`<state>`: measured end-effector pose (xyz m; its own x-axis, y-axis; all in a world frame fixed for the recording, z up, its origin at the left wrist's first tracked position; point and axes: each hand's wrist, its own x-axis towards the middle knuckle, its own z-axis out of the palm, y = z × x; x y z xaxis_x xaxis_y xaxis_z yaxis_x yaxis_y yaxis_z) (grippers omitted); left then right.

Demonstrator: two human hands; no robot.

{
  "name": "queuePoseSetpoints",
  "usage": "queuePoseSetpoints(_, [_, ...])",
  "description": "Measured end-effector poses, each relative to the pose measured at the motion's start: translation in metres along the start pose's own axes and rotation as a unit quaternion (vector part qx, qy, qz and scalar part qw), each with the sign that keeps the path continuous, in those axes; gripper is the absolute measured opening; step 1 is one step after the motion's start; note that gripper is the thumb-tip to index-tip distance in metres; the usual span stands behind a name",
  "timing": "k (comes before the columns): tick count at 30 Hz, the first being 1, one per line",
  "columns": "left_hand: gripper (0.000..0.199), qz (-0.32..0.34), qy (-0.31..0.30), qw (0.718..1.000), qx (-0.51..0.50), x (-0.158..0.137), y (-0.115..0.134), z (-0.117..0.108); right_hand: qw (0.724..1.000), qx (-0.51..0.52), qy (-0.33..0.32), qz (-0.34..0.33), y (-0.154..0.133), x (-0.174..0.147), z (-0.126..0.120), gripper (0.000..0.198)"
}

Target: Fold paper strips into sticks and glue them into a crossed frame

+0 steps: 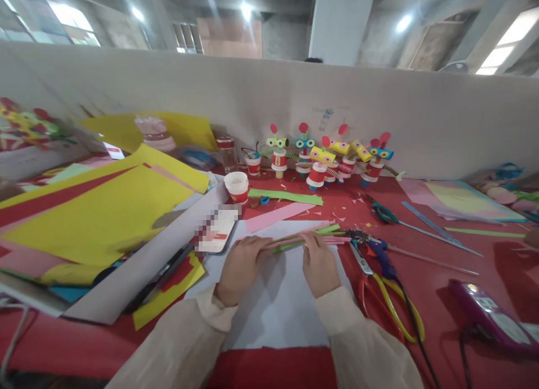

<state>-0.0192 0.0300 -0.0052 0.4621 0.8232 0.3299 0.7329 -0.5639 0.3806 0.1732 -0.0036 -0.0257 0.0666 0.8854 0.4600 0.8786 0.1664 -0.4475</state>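
1. Beyond the fingers of the left hand (239, 268) and right hand (320, 268) lie a pink paper piece (280, 216) and a lime-green strip (290, 196); paper-cup figures (318, 173) stand farther off.
2. Left of the fingers are a phone (221, 229) and yellow sheets (92, 215).
3. Just right, a glue gun (382, 261) and scissors (387, 305) crowd the tabletop (425, 293).
4. Both hands' fingers pinch narrowly on pink and green paper strips (287, 242), above a white sheet (273, 321).
5. The strips' long axis runs left to right; their far ends pass the right fingers, fanning slightly toward the glue gun.
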Motion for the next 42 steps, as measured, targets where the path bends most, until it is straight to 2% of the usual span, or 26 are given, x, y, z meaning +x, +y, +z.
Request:
queuePoseSetpoints(4, [0.027, 0.001, 0.015, 1.000, -0.007, 0.002, -0.013, 0.001, 1.000, 0.018, -0.014, -0.002, -0.004, -0.002, -0.001, 0.038])
queuePoseSetpoints(9, [0.030, 0.021, 0.010, 0.999, 0.029, 0.000, -0.011, 0.000, 0.997, 0.050, -0.039, -0.036, -0.009, -0.003, 0.000, 0.038])
queuePoseSetpoints(15, [0.030, 0.017, 0.019, 0.999, 0.033, 0.004, -0.005, -0.010, 0.999, -0.030, -0.005, -0.020, -0.003, -0.004, 0.000, 0.034])
queuePoseSetpoints(17, [0.028, 0.001, 0.020, 0.999, 0.039, 0.013, -0.005, -0.013, 0.998, -0.060, -0.008, -0.007, -0.003, -0.005, -0.002, 0.026])
queuePoseSetpoints(20, [0.025, -0.062, 0.027, 0.992, 0.109, 0.032, -0.010, -0.012, 0.994, -0.101, -0.030, 0.007, -0.005, -0.005, -0.004, 0.017])
queuePoseSetpoints(23, [0.022, -0.099, 0.034, 0.981, 0.165, 0.048, -0.019, -0.003, 0.994, -0.101, -0.047, -0.003, -0.005, -0.005, -0.004, 0.018])
queuePoseSetpoints(28, [0.031, -0.079, 0.033, 0.982, 0.166, 0.055, -0.030, 0.004, 0.995, -0.088, -0.049, -0.003, -0.002, -0.005, -0.001, 0.021])
queuePoseSetpoints(35, [0.025, -0.083, 0.083, 0.980, 0.162, 0.050, -0.028, -0.011, 0.995, -0.088, -0.044, -0.027, 0.001, -0.006, 0.003, 0.030])
queuePoseSetpoints(39, [0.019, -0.051, 0.047, 0.988, 0.141, 0.050, -0.027, -0.007, 0.994, -0.094, -0.035, -0.032, 0.002, -0.007, 0.005, 0.028])
queuePoseSetpoints(42, [0.024, -0.046, 0.038, 0.988, 0.139, 0.053, -0.028, -0.002, 0.995, -0.088, -0.032, -0.040, 0.003, -0.008, 0.005, 0.027])
